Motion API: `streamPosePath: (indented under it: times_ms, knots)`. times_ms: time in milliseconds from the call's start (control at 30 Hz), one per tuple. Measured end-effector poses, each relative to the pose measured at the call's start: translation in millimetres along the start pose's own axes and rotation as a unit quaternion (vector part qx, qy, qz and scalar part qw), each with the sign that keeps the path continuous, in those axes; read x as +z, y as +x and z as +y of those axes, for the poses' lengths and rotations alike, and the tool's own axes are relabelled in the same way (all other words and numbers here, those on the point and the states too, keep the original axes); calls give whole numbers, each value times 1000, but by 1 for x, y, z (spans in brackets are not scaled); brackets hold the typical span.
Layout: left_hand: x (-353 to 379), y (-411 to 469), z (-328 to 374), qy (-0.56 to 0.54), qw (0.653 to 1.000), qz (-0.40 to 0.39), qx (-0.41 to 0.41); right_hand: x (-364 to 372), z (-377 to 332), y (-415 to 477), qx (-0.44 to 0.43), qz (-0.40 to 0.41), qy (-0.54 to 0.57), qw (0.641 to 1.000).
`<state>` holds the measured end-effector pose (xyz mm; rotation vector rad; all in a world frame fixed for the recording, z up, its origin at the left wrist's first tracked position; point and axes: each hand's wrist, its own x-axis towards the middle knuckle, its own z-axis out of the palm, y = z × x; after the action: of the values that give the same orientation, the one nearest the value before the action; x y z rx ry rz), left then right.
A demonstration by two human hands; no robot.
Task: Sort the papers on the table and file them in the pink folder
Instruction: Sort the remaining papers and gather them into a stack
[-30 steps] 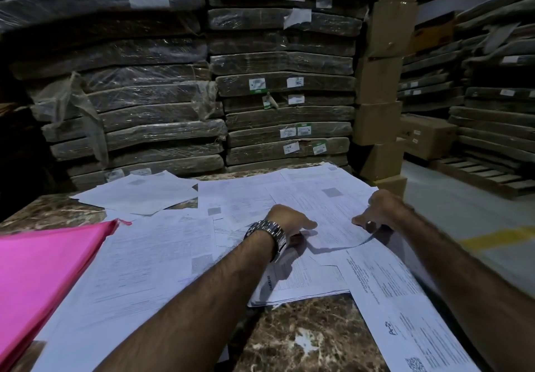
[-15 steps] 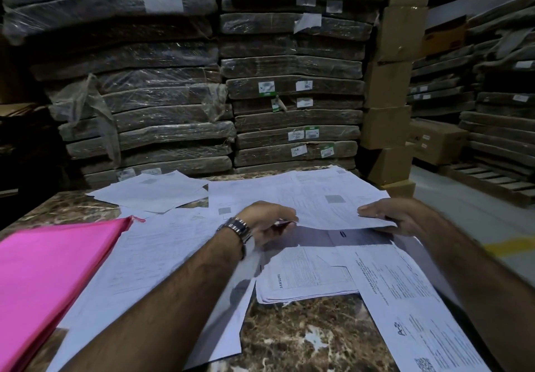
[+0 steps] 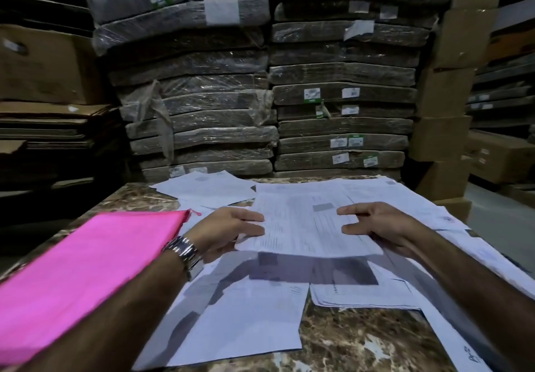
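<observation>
Pink folder (image 3: 86, 270) left edge | hands (image 3: 228, 231) (image 3: 382, 226) pinching raised sheet (image 3: 307, 224), probably several

The table (image 3: 362, 339) carries everything. The folder (image 3: 86, 267) lies on its left part. Right of the folder, loose papers (image 3: 246, 322) cover the table, overlapping each other. Above these papers, clear of the table, a sheet (image 3: 304, 226) is held between two hands: the left hand (image 3: 228, 231) at its left edge, just right of the folder's far corner, the right hand (image 3: 379, 226) at its right edge. More sheets (image 3: 208, 187) lie behind the folder at the table's far edge. Behind the table stand stacked bundles (image 3: 341, 96); boxes (image 3: 451, 96) stand right of the bundles.
</observation>
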<state>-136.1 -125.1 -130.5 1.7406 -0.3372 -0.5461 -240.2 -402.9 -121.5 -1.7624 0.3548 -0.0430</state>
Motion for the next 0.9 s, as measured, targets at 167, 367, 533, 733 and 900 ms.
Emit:
streamPosePath:
  times_ms: [167, 367, 533, 733, 900]
  knots:
    - [-45, -47, -28, -5, 995, 96, 23, 53, -3, -11, -23, -62, 26, 997]
    - [-69, -95, -48, 197, 972, 128, 0, 107, 11, -14, -4, -96, 3, 995]
    - [-75, -106, -60, 282, 948, 143, -22, 124, 12, -12, -35, -92, -135, 986]
    - [-68, -107, -56, 418, 888, 190, -3, 126, 14, -13, -51, -86, -181, 978]
    - [-61, -105, -52, 486, 855, 178, -13, 128, 16, -13, -90, -73, -255, 960]
